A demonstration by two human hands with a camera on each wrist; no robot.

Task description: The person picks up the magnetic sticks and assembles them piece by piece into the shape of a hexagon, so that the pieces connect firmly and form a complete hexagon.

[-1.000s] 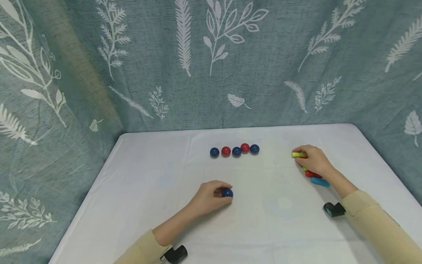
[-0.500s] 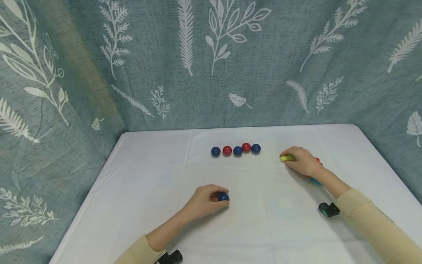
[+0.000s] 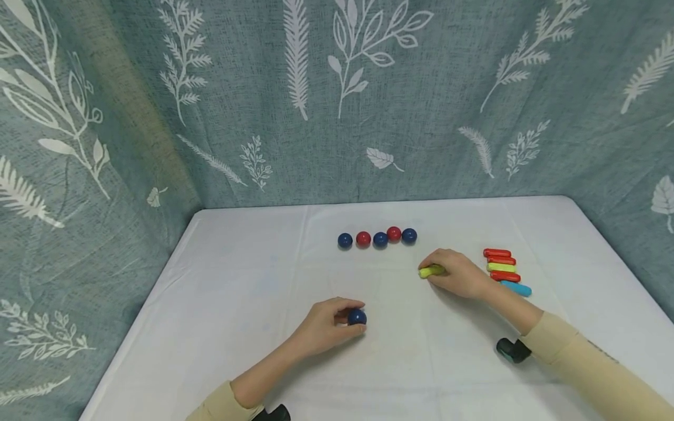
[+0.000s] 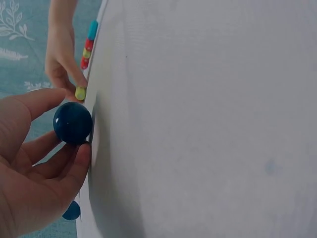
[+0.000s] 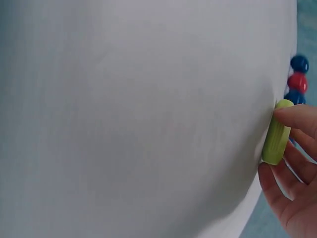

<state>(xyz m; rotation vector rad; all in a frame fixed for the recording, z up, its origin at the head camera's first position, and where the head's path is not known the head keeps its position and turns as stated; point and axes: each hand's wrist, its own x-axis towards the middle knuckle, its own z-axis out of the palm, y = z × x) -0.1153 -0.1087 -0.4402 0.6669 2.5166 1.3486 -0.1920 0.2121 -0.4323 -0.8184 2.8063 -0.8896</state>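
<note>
My left hand point(image 3: 327, 327) grips a glossy dark blue ball point(image 3: 357, 316) near the middle front of the table. In the left wrist view the ball point(image 4: 73, 123) sits between thumb and fingertips. To the right and farther back, my right hand point(image 3: 457, 273) pinches a short yellow-green stick point(image 3: 432, 271), its left end poking out past the fingertips. The right wrist view shows this ridged stick point(image 5: 277, 133) held by its two ends, close over the white cloth.
Behind the hands, blue and red balls point(image 3: 363, 239) form a row on the white-covered table point(image 3: 253, 280). Right of my right hand lie several short sticks side by side, red, yellow and a blue one point(image 3: 516, 288). A leaf-patterned curtain point(image 3: 326, 158) stands behind the table.
My right hand has carried the yellow-green stick left and nearer, away from the other sticks, which now show fully. My left hand, with the blue ball, has shifted slightly left and nearer.
</note>
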